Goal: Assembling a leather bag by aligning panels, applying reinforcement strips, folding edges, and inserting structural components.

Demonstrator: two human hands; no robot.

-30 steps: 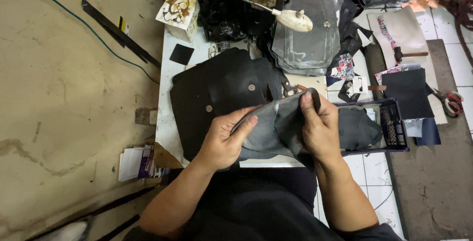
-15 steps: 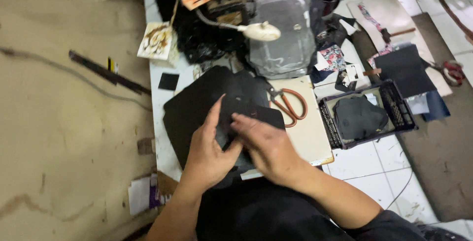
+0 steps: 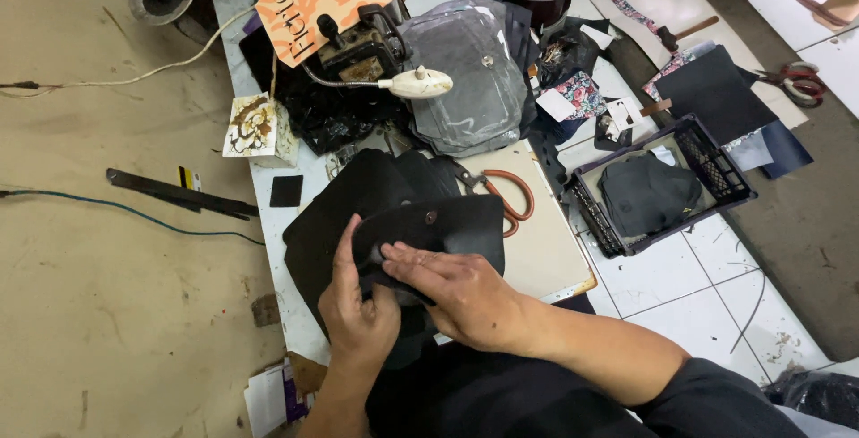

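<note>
The floppy black leather flap with a snap stud [image 3: 436, 225] was pinched by both hands [image 3: 358, 313] [image 3: 452, 290]; looked light and limp, best gripped at the edges.

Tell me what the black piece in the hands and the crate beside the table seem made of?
The black piece looks like matte leather or imitation leather: it bends softly and carries a metal snap. The crate looks like rigid dark plastic, with moulded lattice walls.

One head-worn view, looking steeply down from above the person's chest at the worktable [image 3: 268, 196], close range. Floor shows left and right of it. No second view to overlap with.
</note>
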